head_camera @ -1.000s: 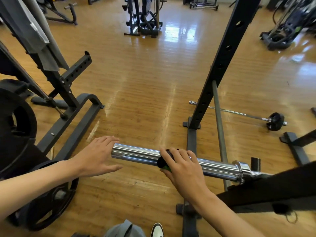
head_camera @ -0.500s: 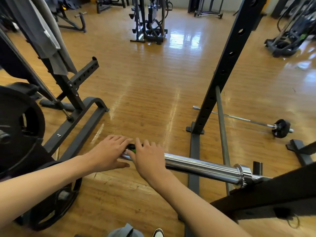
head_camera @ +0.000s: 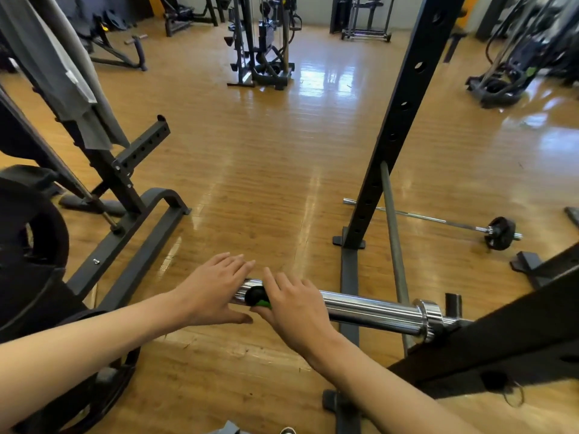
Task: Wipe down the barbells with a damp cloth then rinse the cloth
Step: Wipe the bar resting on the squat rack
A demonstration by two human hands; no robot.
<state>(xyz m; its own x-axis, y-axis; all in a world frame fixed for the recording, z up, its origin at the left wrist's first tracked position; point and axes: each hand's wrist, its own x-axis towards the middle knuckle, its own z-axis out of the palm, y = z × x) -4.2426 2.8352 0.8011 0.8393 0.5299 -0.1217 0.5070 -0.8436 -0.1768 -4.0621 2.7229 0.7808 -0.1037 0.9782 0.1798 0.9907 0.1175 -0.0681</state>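
In the head view the barbell (head_camera: 369, 308) sits low in the frame, its chrome sleeve running from about 6 o'clock out toward 4 o'clock, where its collar meets a dark rack arm (head_camera: 517, 333). The left hand (head_camera: 216, 289) comes in from 8 o'clock and lies over the free end of the sleeve, fingers straight and close together, thumb stretched out beneath; it grips nothing and simply rests on the metal. Just beside it at its 3 o'clock, nearly touching, the right hand (head_camera: 294, 305) reaches in from 5 o'clock. Its fingers drape over the top of the sleeve and its thumb tucks below, pinching a wadded black and green cloth (head_camera: 258, 297) against the chrome. The cloth shows only as a small lump between the two hands; most of it is hidden under the right palm. At 1 o'clock a black upright (head_camera: 404, 120) with a row of holes leans up out of frame, a grey pole (head_camera: 391, 233) slanting beside it. At 3 o'clock a thin second bar (head_camera: 438, 219) lies on the wood floor (head_camera: 266, 183) with a small black plate (head_camera: 499, 233) near its end. At 9 o'clock a large plate (head_camera: 31, 245) stands by a bench frame (head_camera: 141, 220), with grey fabric (head_camera: 62, 73) hanging at 10 o'clock. A cable machine (head_camera: 263, 42) stands at 12 o'clock, well apart from the hands.
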